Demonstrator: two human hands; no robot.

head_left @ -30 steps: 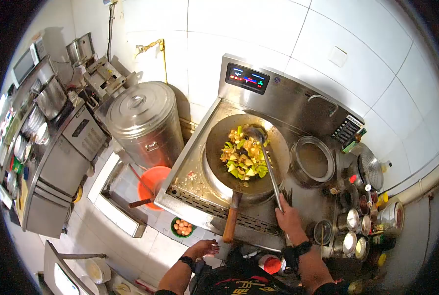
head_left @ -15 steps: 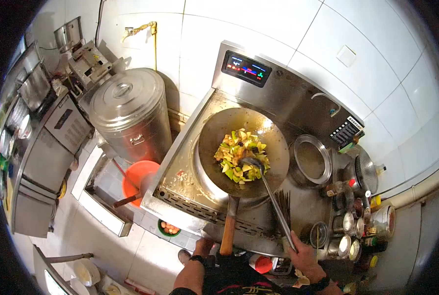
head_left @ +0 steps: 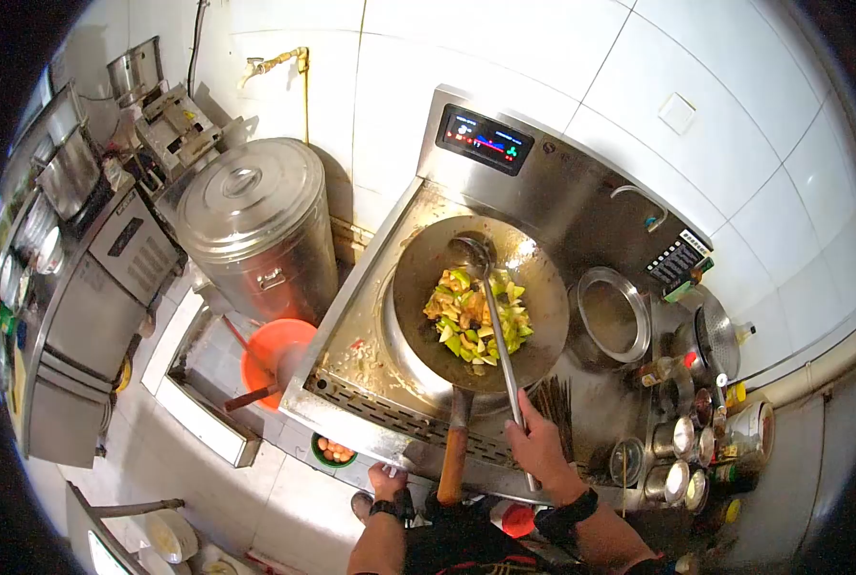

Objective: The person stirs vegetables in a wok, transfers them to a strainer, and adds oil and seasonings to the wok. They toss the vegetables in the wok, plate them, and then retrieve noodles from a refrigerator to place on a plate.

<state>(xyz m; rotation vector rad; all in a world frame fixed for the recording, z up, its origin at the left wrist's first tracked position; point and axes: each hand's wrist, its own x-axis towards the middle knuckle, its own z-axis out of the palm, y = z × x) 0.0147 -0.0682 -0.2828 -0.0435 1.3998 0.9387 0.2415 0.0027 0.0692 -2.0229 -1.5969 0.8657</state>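
Observation:
My right hand [head_left: 540,448] is closed round the long metal handle of a ladle [head_left: 498,335]. The ladle's bowl rests near the far inside wall of the wok [head_left: 423,335], beyond the food. Chopped green and yellowish-brown food [head_left: 466,321] lies in the middle of the wok, with a few dark pieces in it. The wok's wooden handle [head_left: 454,460] points toward me, and neither hand is on it. My left hand [head_left: 387,479] is at the front edge of the stove [head_left: 351,407], its fingers curled by a small shiny piece that I cannot make out.
A big lidded steel pot [head_left: 255,230] stands left of the stove, near an orange bucket [head_left: 284,350]. Below the front edge is a green bowl of eggs [head_left: 334,450]. A metal basin [head_left: 615,316] and several seasoning containers [head_left: 672,436] stand to the right. A control display [head_left: 484,139] glows behind.
The ladle's bowl has moved from the food's near right side to the wok's far wall. My right hand has gone forward and left. My left hand has shifted slightly at the stove edge.

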